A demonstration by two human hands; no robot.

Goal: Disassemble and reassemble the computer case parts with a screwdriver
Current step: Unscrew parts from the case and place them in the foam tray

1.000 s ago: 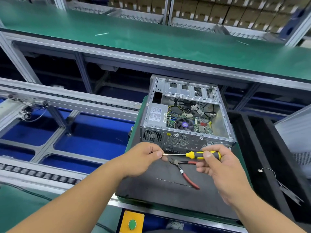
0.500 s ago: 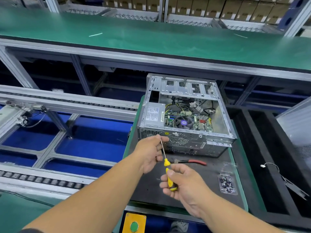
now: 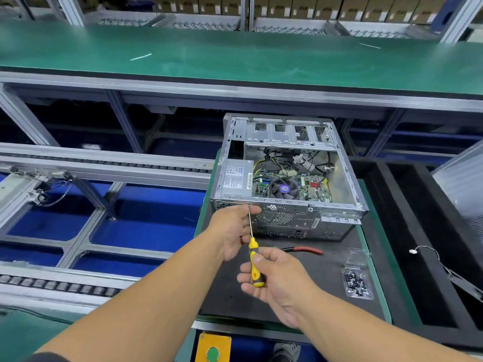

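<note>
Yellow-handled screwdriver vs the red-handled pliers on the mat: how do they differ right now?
The yellow-and-black-handled screwdriver is held off the mat, the right hand gripping its handle and the left hand pinching its shaft, tip at the grey metal computer case. The red-handled pliers lie flat, untouched. Both sit in front of the case.

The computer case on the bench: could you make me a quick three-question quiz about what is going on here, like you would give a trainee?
1. True or false: the computer case has its side panel fitted.
2. Which hand grips the handle of the screwdriver? A) left hand B) right hand
3. Fill in: the screwdriver tip meets the case's ____ panel, near the top edge, beside the round fan grille.

Key: 1. False, the inside is open to view. 2. B; the left hand steadies the shaft. 3. Rear.
</note>
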